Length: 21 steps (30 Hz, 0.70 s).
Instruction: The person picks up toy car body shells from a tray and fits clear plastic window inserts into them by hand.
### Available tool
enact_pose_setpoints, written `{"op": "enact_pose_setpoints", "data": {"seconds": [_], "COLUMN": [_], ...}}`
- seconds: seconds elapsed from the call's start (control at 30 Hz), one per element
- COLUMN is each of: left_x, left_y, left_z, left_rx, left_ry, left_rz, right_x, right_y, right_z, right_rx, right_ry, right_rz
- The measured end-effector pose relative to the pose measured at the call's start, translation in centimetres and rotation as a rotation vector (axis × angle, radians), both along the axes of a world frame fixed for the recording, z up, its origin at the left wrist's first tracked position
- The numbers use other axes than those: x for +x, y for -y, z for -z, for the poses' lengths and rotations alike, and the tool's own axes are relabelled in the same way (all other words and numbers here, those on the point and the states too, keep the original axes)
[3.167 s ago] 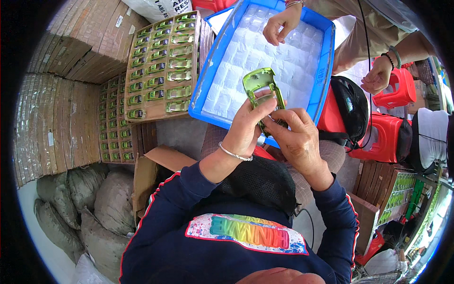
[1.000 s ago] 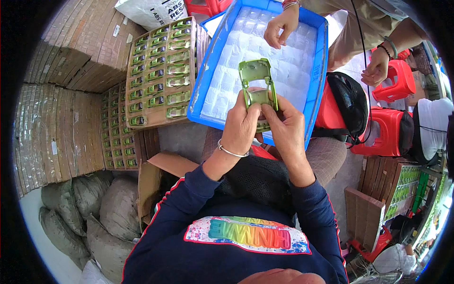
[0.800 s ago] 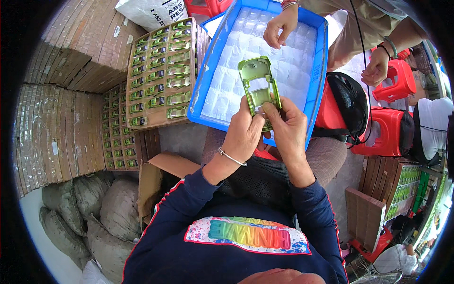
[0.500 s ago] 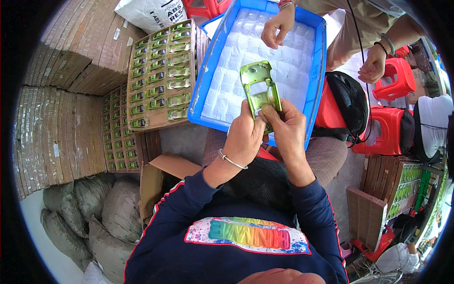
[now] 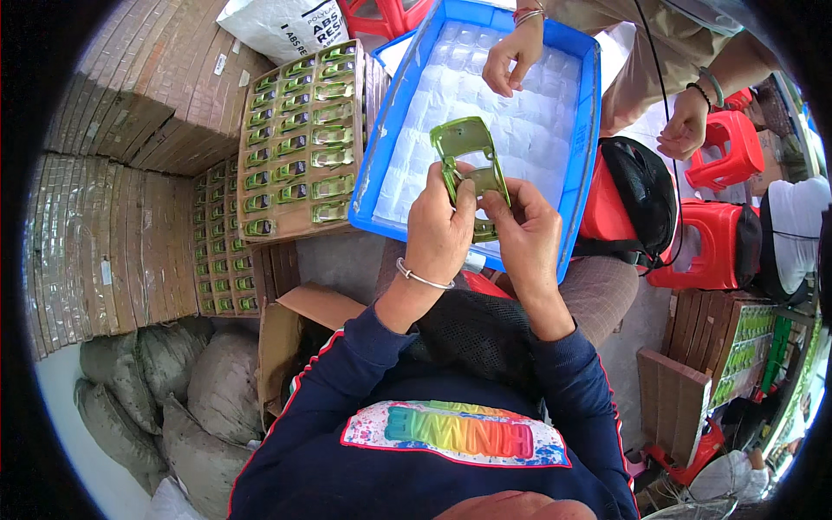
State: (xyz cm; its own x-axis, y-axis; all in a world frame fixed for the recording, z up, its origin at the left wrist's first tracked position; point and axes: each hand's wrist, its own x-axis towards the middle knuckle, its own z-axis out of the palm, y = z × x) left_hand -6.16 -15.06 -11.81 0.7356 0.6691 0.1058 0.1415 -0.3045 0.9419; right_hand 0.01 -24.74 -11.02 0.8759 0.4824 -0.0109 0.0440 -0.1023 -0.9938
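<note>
Between my two hands is a shiny green toy car body shell [image 5: 469, 141], held tilted above the near part of a blue tray [image 5: 592, 130]. My left hand [image 5: 438, 221] grips its left side, with the thumb pressed against the middle of the shell. On its lower right side my right hand [image 5: 525, 227] pinches it between thumb and fingers. The shell's lower end is partly hidden behind my hands. White wrapped pieces in rows [image 5: 416, 143] fill the tray beneath.
A stack of cardboard trays [image 5: 299, 147] with green car shells stands to the left, by tall cardboard stacks [image 5: 108, 251]. Grey sacks [image 5: 221, 373] lie lower left. Another person's hands [image 5: 513, 61] hang over the tray's far end and beside it. Red stools [image 5: 706, 247] stand right.
My left hand has moved up and left along the shell, its thumb now at the middle. The shell has turned and tilted slightly. My right hand still grips it.
</note>
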Motion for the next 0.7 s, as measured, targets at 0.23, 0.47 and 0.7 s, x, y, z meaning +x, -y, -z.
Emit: {"op": "enact_pose_setpoints", "data": {"seconds": [0.23, 0.47, 0.7], "left_x": [0.1, 0.2, 0.6], "left_y": [0.0, 0.5, -0.1], "left_z": [0.4, -0.5, 1.2], "left_rx": [0.017, -0.011, 0.102], "left_ry": [0.052, 0.054, -0.021], "left_rz": [-0.050, -0.059, -0.088], "right_x": [0.4, 0.7, 1.1], "right_y": [0.1, -0.3, -0.7], "right_z": [-0.2, 0.6, 1.3], "right_rx": [0.003, -0.005, -0.081], "right_ry": [-0.021, -0.025, -0.062], "right_rz": [-0.038, -0.006, -0.002]}}
